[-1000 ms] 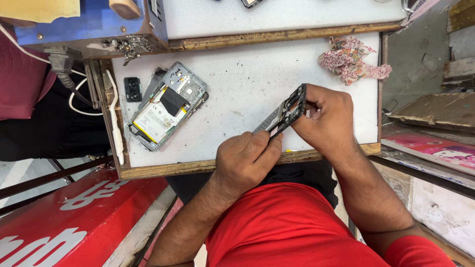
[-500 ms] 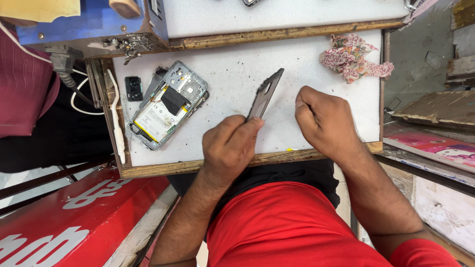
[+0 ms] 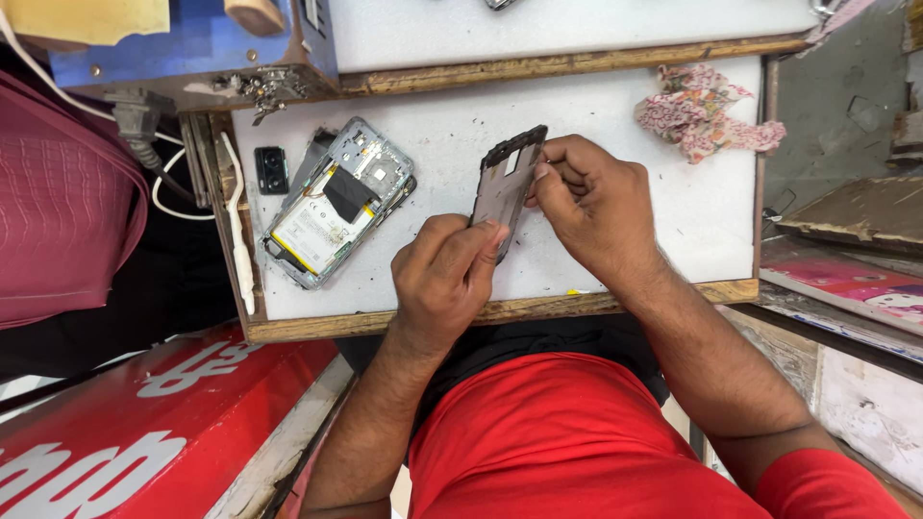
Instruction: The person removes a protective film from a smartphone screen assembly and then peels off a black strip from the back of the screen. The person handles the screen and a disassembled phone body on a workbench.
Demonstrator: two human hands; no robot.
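Both hands meet at frame centre: left hand (image 3: 444, 274) pinches the frame (image 3: 507, 183) low, right hand (image 3: 598, 207) fingers clamp its upper edge. Grip edges only, keeping it steady above the board (image 3: 596, 115).

Cramped repair stall – white counter (image 3: 673, 221), wood-edged.
Blue box (image 3: 192, 43) top left, red painted panel (image 3: 125, 423) below, grey concrete wall (image 3: 836, 115) at rt – even daylight.

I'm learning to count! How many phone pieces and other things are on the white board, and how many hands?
Hands: 2, left hand and right hand
Phone frame, held: 1
Opened phone: 1
Small black part: 1
Flowery cloth: 1
Total: 6
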